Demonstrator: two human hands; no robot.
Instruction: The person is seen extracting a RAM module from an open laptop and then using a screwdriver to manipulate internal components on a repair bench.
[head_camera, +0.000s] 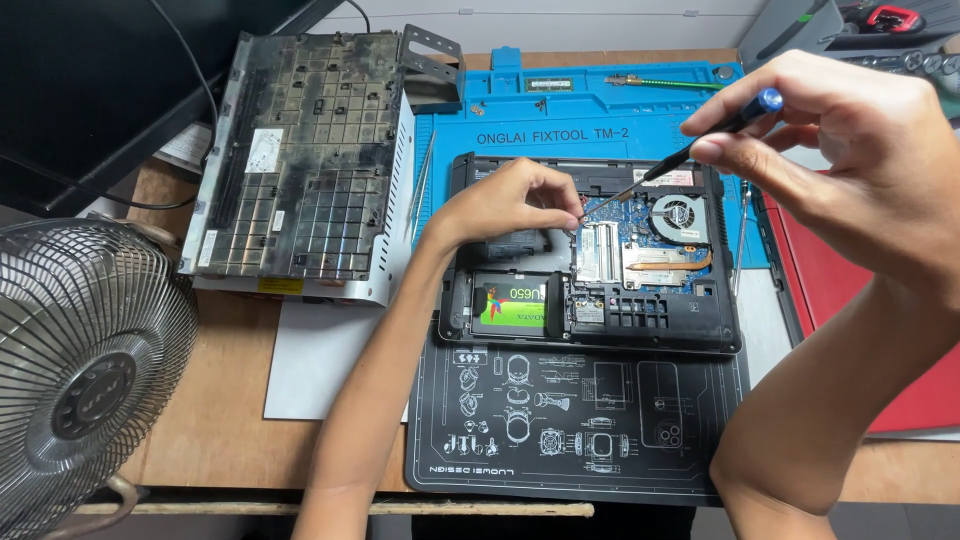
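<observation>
An opened laptop base (700, 325) lies bottom-up on a black work mat (560, 420), showing a blue circuit board (640, 215), a round cooling fan (679, 218), copper heat pipes and a green and black drive (510, 305). My right hand (850, 150) grips a slim screwdriver (700, 145) with a blue cap; its tip points down at the board near my left fingertips. My left hand (515, 200) rests on the laptop's middle, fingers pinched together at the board's left edge. What those fingers pinch is too small to tell.
A dusty detached laptop bottom cover (300, 160) lies upside down at the left on white sheets. A blue repair mat (590, 110) sits behind the laptop. A metal fan grille (80, 370) stands at the near left, a dark monitor at far left, a red case (880, 300) at right.
</observation>
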